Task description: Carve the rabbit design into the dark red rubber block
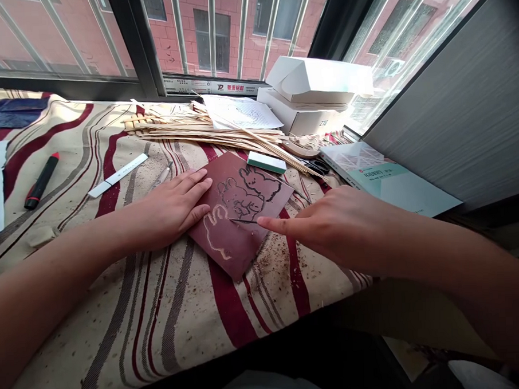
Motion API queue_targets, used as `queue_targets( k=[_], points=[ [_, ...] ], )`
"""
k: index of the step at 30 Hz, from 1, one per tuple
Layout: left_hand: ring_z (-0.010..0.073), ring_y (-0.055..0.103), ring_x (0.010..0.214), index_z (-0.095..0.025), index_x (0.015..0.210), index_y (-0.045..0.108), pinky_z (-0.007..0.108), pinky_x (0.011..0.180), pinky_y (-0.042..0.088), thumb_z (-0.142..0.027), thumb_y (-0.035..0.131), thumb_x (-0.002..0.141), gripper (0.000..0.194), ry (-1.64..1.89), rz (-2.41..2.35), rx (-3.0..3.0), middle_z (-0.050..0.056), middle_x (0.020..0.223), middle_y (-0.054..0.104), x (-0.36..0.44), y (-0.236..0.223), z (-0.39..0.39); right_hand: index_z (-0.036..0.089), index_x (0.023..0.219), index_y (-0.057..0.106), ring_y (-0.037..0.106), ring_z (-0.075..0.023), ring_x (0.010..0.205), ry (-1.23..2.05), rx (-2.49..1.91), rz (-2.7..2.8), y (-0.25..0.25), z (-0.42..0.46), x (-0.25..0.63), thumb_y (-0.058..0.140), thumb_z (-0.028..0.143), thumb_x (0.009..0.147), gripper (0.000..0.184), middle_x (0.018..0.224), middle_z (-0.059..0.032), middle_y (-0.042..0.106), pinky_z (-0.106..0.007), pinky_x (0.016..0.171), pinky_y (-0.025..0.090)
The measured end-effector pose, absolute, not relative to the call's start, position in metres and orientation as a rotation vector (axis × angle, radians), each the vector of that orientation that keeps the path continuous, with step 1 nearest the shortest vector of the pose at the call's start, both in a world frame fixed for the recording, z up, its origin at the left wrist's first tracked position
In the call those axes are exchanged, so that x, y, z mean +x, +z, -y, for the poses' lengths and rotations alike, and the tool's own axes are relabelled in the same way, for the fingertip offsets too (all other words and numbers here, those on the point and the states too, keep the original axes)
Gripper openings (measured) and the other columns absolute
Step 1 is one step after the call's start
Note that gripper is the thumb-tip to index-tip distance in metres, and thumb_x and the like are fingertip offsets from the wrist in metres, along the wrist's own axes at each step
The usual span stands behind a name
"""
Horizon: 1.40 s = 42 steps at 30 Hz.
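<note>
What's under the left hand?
The left hand has its thumb and fingertips on the brown board, its palm over the striped cloth. Surfaces directly beneath are covered from view.

From your head, the one camera looks forward and down across the table (pixel 105 304) to the window (pixel 135 45), near enough that your left hand (pixel 168 213) and right hand (pixel 342 228) flank mid-view.

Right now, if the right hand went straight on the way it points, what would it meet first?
Led by its tool, the right hand would probably meet the left hand first, at its thumb, though depth is unclear.
</note>
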<state>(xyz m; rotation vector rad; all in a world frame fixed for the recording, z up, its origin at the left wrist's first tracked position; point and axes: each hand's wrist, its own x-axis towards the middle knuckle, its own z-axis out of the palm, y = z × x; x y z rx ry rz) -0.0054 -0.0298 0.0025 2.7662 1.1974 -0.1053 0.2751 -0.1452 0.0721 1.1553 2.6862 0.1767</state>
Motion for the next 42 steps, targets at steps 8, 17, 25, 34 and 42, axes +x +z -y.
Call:
queue_targets(
  k=[8, 17, 25, 34, 42],
  points=[
    [0.0334, 0.022, 0.164, -0.002, 0.164, 0.036, 0.051, 0.134, 0.018, -0.053, 0.017, 0.102, 0.083, -0.124, -1.203, 2.762, 0.018, 0.177, 0.022, -0.004, 0.004, 0.031, 0.027, 0.15, 0.064, 0.034, -0.0126, 0.05, 0.161, 1.143, -2.739, 0.068, 0.143, 0.281, 0.054, -0.001, 0.08, 0.076, 0.06, 0.0015, 0.065, -0.03, 0.055, 0.015],
    [0.0337, 0.023, 0.164, -0.003, 0.164, 0.036, 0.052, 0.133, 0.02, -0.053, 0.019, 0.104, 0.08, -0.123, -1.181, 2.779, 0.018, 0.177, 0.022, -0.005, 0.003, 0.029, 0.024, 0.146, 0.067, 0.033, -0.0107, 0.047, 0.191, 1.121, -2.81, 0.066, 0.144, 0.283, 0.052, -0.004, 0.076, 0.077, 0.056, 0.003, 0.061, -0.029, 0.054, 0.015],
    [0.0345, 0.02, 0.165, -0.002, 0.164, 0.036, 0.054, 0.133, 0.019, -0.053, 0.018, 0.104, 0.08, -0.121, -1.161, 2.77, 0.019, 0.177, 0.02, -0.006, 0.004, 0.029, 0.023, 0.147, 0.067, 0.035, -0.011, 0.048, 0.101, 1.135, -2.793, 0.072, 0.146, 0.287, 0.056, -0.004, 0.075, 0.077, 0.057, 0.0026, 0.061, -0.029, 0.053, 0.015],
    [0.0323, 0.021, 0.164, -0.005, 0.165, 0.036, 0.052, 0.133, 0.02, -0.055, 0.018, 0.105, 0.08, -0.107, -1.183, 2.753, 0.017, 0.177, 0.022, -0.006, 0.004, 0.03, 0.023, 0.146, 0.067, 0.045, -0.0118, 0.048, 0.116, 1.224, -2.885, 0.054, 0.155, 0.297, 0.052, 0.001, 0.087, 0.065, 0.061, 0.0017, 0.067, -0.03, 0.054, 0.017],
    [0.0347, 0.022, 0.164, -0.004, 0.163, 0.039, 0.055, 0.133, 0.02, -0.059, 0.017, 0.104, 0.084, -0.083, -1.173, 2.744, 0.019, 0.176, 0.023, -0.008, 0.002, 0.029, 0.021, 0.157, 0.047, 0.076, -0.0174, 0.09, -0.187, 1.589, -3.044, 0.032, 0.165, 0.298, 0.044, 0.019, 0.107, 0.05, 0.112, -0.0075, 0.081, -0.027, 0.076, 0.053]
  ],
)
